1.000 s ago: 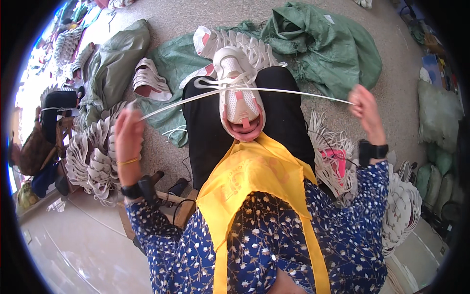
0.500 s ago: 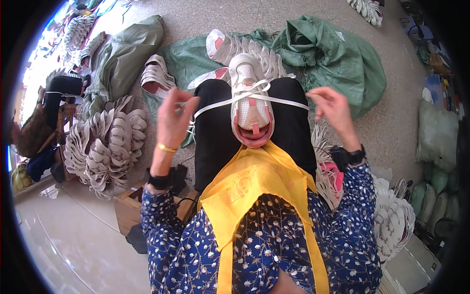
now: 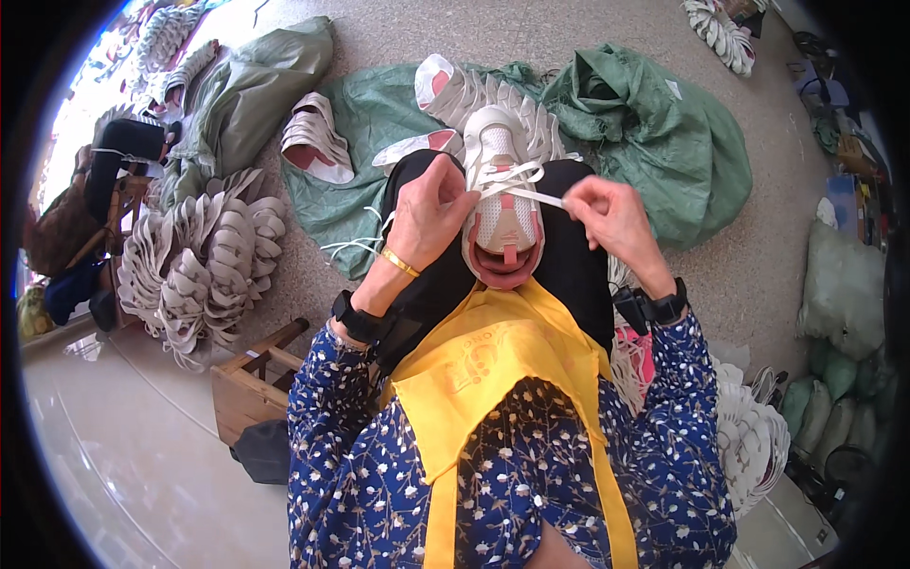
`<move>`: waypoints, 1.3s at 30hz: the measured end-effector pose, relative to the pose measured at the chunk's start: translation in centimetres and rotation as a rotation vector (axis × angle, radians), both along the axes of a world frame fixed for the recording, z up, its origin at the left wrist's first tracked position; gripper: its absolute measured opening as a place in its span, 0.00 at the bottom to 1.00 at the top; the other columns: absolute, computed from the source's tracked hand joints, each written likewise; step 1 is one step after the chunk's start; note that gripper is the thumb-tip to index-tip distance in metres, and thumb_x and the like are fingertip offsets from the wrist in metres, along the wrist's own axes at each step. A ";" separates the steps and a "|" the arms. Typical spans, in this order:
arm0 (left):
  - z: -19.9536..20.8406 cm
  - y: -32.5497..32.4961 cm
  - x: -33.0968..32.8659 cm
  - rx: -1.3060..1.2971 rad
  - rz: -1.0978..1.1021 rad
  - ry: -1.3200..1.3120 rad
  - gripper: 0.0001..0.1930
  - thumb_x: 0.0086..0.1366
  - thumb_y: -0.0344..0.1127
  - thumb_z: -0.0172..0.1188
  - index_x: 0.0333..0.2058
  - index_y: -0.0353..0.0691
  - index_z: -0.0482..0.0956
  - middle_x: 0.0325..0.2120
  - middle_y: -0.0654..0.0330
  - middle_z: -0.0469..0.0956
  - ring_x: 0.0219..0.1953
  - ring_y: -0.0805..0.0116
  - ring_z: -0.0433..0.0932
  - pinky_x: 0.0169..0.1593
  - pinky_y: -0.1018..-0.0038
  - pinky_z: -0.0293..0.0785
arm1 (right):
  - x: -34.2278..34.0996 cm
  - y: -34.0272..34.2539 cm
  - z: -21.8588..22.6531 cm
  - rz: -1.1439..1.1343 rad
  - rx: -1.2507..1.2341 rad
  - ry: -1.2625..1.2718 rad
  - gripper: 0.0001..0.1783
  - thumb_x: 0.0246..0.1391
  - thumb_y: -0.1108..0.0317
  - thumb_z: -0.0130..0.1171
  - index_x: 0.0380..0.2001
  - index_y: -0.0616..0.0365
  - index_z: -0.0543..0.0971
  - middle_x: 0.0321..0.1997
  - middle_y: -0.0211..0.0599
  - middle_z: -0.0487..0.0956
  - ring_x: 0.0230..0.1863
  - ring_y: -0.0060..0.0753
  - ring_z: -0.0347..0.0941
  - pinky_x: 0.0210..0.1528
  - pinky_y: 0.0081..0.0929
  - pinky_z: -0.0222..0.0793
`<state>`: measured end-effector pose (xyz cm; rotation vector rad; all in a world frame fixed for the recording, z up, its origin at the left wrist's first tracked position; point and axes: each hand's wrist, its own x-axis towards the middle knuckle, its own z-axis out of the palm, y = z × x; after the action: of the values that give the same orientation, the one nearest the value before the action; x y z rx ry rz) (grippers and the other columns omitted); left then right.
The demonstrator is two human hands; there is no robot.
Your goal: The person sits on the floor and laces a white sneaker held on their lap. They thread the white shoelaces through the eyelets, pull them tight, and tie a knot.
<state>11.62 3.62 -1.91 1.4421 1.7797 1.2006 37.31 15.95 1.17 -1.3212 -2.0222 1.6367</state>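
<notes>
A white and pink sneaker upper (image 3: 489, 228) rests between my black-trousered knees, its pink-lined opening toward me. White shoelace (image 3: 538, 196) crosses over its tongue in a loose loop. My right hand (image 3: 614, 220) pinches one lace end just right of the upper, and that stretch runs nearly straight back to the crossing. At the upper's left side my left hand (image 3: 428, 211) is closed, thumb and forefinger together on the lace by the crossing. A loose lace tail (image 3: 353, 246) hangs out beyond that hand, over the green sack.
Green woven sacks (image 3: 697, 142) lie on the floor ahead, with nested shoe uppers (image 3: 517, 106) on them. A large bundle of uppers (image 3: 209, 266) sits at left, near a wooden stool (image 3: 248, 379). More uppers (image 3: 744, 436) lie at right. A yellow apron (image 3: 493, 351) covers my lap.
Both hands have come inward from wide apart to close beside the upper. The lace's left end, stretched out before, now hangs slack, and the view has shifted slightly.
</notes>
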 end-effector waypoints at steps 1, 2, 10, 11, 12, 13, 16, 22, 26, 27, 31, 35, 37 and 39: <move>0.0 0.0 0.1 0.006 -0.001 -0.005 0.11 0.61 0.28 0.69 0.32 0.36 0.72 0.21 0.65 0.72 0.24 0.81 0.70 0.30 0.78 0.71 | -0.9 0.2 0.3 -0.027 0.071 0.057 0.08 0.59 0.70 0.66 0.38 0.64 0.81 0.30 0.31 0.81 0.20 0.12 0.73 0.18 0.16 0.69; -0.1 0.0 0.2 0.005 -0.002 -0.005 0.11 0.61 0.28 0.69 0.32 0.36 0.72 0.21 0.65 0.72 0.24 0.80 0.70 0.29 0.78 0.71 | -1.6 0.5 0.3 -0.053 0.142 0.115 0.10 0.58 0.70 0.67 0.40 0.64 0.81 0.33 0.33 0.82 0.21 0.11 0.73 0.18 0.16 0.70; 0.3 0.3 0.5 0.005 -0.024 -0.048 0.12 0.61 0.27 0.68 0.31 0.36 0.70 0.19 0.65 0.71 0.23 0.79 0.70 0.28 0.78 0.68 | -5.2 1.5 -1.6 0.086 0.129 0.388 0.10 0.56 0.71 0.69 0.39 0.62 0.80 0.29 0.23 0.80 0.24 0.10 0.70 0.24 0.13 0.66; 0.2 0.3 0.6 0.003 -0.025 -0.057 0.11 0.61 0.27 0.67 0.31 0.36 0.70 0.19 0.65 0.71 0.22 0.80 0.69 0.27 0.78 0.67 | -4.8 1.5 -1.7 0.107 0.166 0.293 0.10 0.55 0.70 0.69 0.37 0.61 0.80 0.27 0.22 0.79 0.23 0.10 0.69 0.24 0.14 0.65; 0.2 0.3 0.6 0.001 -0.024 -0.064 0.11 0.62 0.27 0.67 0.31 0.36 0.70 0.19 0.66 0.71 0.22 0.80 0.69 0.27 0.78 0.67 | -4.3 1.4 -1.5 0.130 0.203 0.202 0.10 0.54 0.70 0.70 0.36 0.61 0.80 0.25 0.22 0.78 0.22 0.11 0.67 0.23 0.15 0.64; 0.2 0.2 0.6 0.000 -0.023 -0.071 0.11 0.62 0.27 0.67 0.31 0.36 0.70 0.19 0.66 0.71 0.22 0.81 0.69 0.27 0.79 0.66 | -4.1 1.3 -1.3 0.152 0.240 0.110 0.10 0.53 0.69 0.71 0.35 0.61 0.80 0.23 0.22 0.77 0.21 0.11 0.66 0.23 0.16 0.62; 0.2 0.1 0.3 -0.070 -0.058 -0.164 0.11 0.63 0.25 0.65 0.32 0.37 0.69 0.21 0.68 0.70 0.25 0.83 0.68 0.29 0.81 0.66 | -4.6 0.5 -0.6 0.151 0.347 0.036 0.13 0.50 0.67 0.73 0.34 0.60 0.80 0.20 0.23 0.75 0.19 0.12 0.64 0.23 0.18 0.61; -0.7 -0.2 -1.3 -0.093 -0.174 -0.615 0.11 0.65 0.21 0.62 0.35 0.40 0.67 0.28 0.72 0.68 0.30 0.86 0.67 0.34 0.84 0.65 | -5.1 1.6 -1.0 0.190 0.368 0.029 0.14 0.48 0.67 0.73 0.35 0.60 0.80 0.23 0.27 0.76 0.19 0.17 0.67 0.24 0.21 0.63; 1.5 -2.2 -3.7 -0.128 -0.119 -0.722 0.11 0.65 0.22 0.63 0.35 0.43 0.69 0.27 0.73 0.68 0.30 0.84 0.68 0.34 0.84 0.64 | -4.8 0.9 -1.2 0.159 0.362 0.101 0.13 0.48 0.69 0.72 0.36 0.60 0.80 0.27 0.30 0.80 0.19 0.19 0.70 0.25 0.23 0.66; 1.9 -3.1 -4.9 -0.125 -0.088 -0.726 0.12 0.64 0.21 0.63 0.35 0.43 0.69 0.27 0.73 0.68 0.30 0.84 0.68 0.34 0.84 0.64 | -4.7 0.5 -0.9 0.145 0.356 0.113 0.13 0.48 0.70 0.71 0.36 0.60 0.80 0.28 0.31 0.81 0.19 0.20 0.70 0.25 0.24 0.66; 1.7 -5.9 -6.7 -0.143 -0.059 -0.763 0.12 0.65 0.21 0.63 0.34 0.45 0.68 0.27 0.73 0.68 0.30 0.85 0.67 0.34 0.84 0.63 | -3.5 -0.6 -0.1 0.167 0.412 0.022 0.11 0.50 0.73 0.69 0.37 0.61 0.80 0.31 0.34 0.83 0.20 0.22 0.72 0.25 0.25 0.68; 0.8 -6.1 -5.6 -0.141 -0.034 -0.700 0.11 0.66 0.24 0.63 0.35 0.44 0.68 0.28 0.74 0.68 0.29 0.86 0.65 0.33 0.84 0.62 | -2.8 -1.6 0.5 0.196 0.469 -0.037 0.10 0.52 0.74 0.66 0.38 0.61 0.80 0.32 0.38 0.83 0.21 0.29 0.74 0.26 0.28 0.70; 1.0 -5.9 -5.2 -0.162 -0.048 -0.554 0.11 0.65 0.24 0.64 0.34 0.42 0.68 0.27 0.73 0.68 0.28 0.85 0.65 0.32 0.83 0.62 | -2.7 -1.9 0.5 0.202 0.499 -0.052 0.08 0.54 0.74 0.65 0.38 0.61 0.80 0.32 0.40 0.83 0.24 0.35 0.76 0.28 0.31 0.72; 1.5 -5.7 -4.9 -0.186 -0.108 -0.353 0.11 0.64 0.23 0.64 0.33 0.40 0.69 0.27 0.71 0.68 0.26 0.84 0.65 0.31 0.82 0.61 | -2.5 -2.1 0.0 0.202 0.581 -0.024 0.08 0.55 0.75 0.63 0.39 0.60 0.80 0.34 0.42 0.83 0.28 0.43 0.78 0.31 0.36 0.74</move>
<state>6.71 -2.10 -0.43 1.1258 1.5087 1.1215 34.82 13.84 1.20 -0.9510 -2.4470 0.9659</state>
